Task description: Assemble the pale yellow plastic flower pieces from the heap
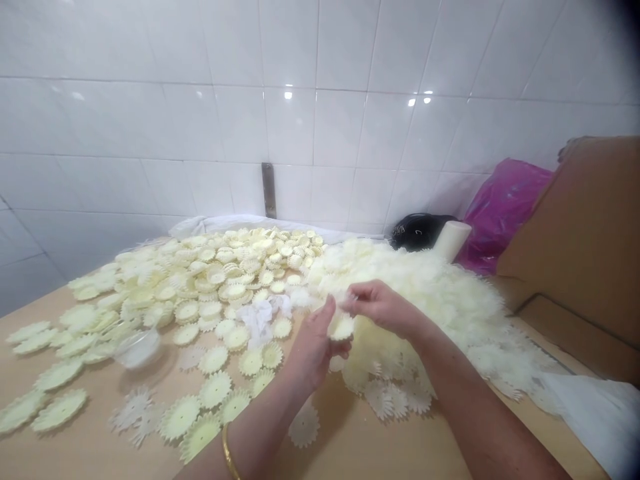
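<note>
My left hand [317, 343] is closed on a small pale yellow disc with a scalloped edge [341, 327], held above the table near its middle. Just beyond it, my right hand [383, 307] pinches thin, whitish, translucent material at the disc's upper edge; its exact shape is blurred. Behind and left of my hands lies a large heap of pale yellow toothed discs [240, 257]. To the right spreads a mound of thin, translucent toothed pieces [415, 287]. Below my left wrist, a single translucent toothed piece [304, 425] rests on the table.
A clear bowl [139, 350] stands on the wooden table [125, 460] at left, near crumpled white tissue [259, 320]. At back right are a black round object [420, 230], a cream cylinder [453, 240], a magenta plastic bag [505, 207] and a cardboard box [580, 260]. White tiled wall [340, 127] rises behind.
</note>
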The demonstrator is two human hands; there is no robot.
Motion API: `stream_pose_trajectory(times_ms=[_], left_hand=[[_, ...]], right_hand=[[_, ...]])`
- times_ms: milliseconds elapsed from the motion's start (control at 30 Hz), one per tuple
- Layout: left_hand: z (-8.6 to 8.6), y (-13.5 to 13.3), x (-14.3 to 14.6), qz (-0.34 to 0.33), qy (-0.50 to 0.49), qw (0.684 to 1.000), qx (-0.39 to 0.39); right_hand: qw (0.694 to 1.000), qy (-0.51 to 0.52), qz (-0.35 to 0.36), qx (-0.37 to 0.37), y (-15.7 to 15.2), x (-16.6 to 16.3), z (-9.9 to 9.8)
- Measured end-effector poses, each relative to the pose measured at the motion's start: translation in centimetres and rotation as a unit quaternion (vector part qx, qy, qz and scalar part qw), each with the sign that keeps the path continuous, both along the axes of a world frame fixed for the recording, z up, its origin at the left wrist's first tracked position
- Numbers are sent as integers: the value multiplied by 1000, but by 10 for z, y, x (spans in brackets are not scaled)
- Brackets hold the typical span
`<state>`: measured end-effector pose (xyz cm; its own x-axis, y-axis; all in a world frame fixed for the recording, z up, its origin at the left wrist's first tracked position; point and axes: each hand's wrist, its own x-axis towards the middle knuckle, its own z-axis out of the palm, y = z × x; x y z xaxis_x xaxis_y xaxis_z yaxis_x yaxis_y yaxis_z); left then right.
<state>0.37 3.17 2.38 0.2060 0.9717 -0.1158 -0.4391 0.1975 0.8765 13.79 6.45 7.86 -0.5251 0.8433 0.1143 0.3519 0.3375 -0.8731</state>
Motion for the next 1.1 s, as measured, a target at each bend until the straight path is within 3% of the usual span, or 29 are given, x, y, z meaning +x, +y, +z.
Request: stream_pose_trajectory(times_ms=[167, 300, 367, 433, 500, 567, 767, 867, 967, 1100], left_hand=[[2, 0, -2, -35, -31, 999, -14], [0, 2, -2, -16, -20, 1000, -6], [-1, 3, -2, 0, -9, 1000, -10], [-3, 4, -2, 12, 6, 1000, -4], [-4, 4, -2, 24, 25, 999, 12], [-4, 2, -2, 33, 46, 998, 29], [-2, -3, 0, 68, 109, 991, 46], [0, -3, 0, 66, 94, 993, 38], [2, -3, -1, 14, 59, 998, 33], [4, -3, -3, -37, 23, 999, 9]], right_hand=[[989, -86, -111, 48, 7, 8, -2], [914, -141, -330, 187, 14, 20, -4], [891, -124, -368, 234, 13, 21, -1], [919, -92, -316, 218, 9, 18, 4], [965, -59, -208, 148, 2, 13, 9], [991, -37, -103, 73, -3, 9, 12], [997, -33, 38, -57, -3, 5, 5], [997, -12, 53, -57, -1, 3, 2], [998, -5, 42, -47, -2, 0, 0], [998, -40, -38, 17, 1, -3, -4]])
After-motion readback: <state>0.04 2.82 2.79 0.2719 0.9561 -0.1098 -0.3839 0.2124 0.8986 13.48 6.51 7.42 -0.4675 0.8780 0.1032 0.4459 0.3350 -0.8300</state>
